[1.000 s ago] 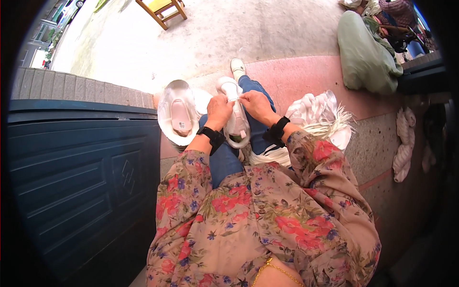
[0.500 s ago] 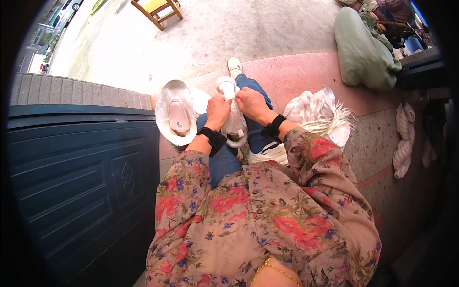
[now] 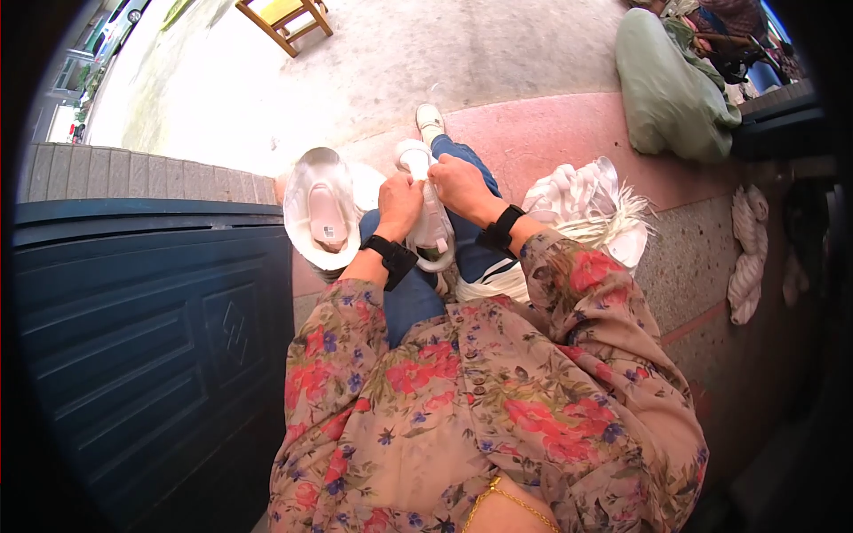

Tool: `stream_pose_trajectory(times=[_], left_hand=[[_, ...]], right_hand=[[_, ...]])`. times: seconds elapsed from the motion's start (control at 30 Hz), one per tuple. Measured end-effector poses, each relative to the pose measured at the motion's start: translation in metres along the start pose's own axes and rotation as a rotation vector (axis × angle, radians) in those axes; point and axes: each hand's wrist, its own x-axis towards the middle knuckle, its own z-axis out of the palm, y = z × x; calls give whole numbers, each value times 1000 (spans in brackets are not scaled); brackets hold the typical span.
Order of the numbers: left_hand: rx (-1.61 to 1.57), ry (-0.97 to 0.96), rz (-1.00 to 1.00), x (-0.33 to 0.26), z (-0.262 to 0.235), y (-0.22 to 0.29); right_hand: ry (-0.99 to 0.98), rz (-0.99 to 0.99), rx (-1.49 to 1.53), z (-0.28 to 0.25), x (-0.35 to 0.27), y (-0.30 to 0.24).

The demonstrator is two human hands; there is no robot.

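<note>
A white shoe (image 3: 430, 233) rests upright along my denim-covered legs, its rounded toe pointing away from me. Over its middle, my left hand (image 3: 401, 205) is closed, thumb and fingertips pinched at the opening. Close beside it, my right hand (image 3: 464, 188) is pinched at the same spot from the other side. Both hands touch the shoe; any lace between the fingertips is too small to make out. To the left, a pale pink shoe (image 3: 328, 218) lies in a whitish oval container (image 3: 307, 245). On my right is a heap of white laces (image 3: 571, 200) with frayed-looking ends.
A dark blue panelled door (image 3: 133, 329) stands at the left. Ahead right sits a bulky pale green sack (image 3: 668, 89). A twisted white bundle (image 3: 748, 253) lies at the far right. Beyond my outstretched foot is a wooden stool (image 3: 289, 19) with a yellow seat.
The whole view has shifted slightly. My right hand has drawn a little closer to the left over the shoe; both stay pinched there.
</note>
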Motion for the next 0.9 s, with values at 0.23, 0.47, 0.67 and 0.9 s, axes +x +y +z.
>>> stream_pose_trajectory(times=[0.23, 0.47, 0.67, 0.9], left_hand=[[-155, -79, -66, 1, -4, -1], [81, -87, 31, 3, -8, 5], [103, -10, 96, 5, 3, -9], [217, -32, 127, 9, -6, 2]], right_hand=[[7, 126, -38, 9, -1, -2], [-63, 83, 206, 10, 5, 13], [91, 190, 247, 6, 0, 13], [36, 320, 389, 1, -15, 17]])
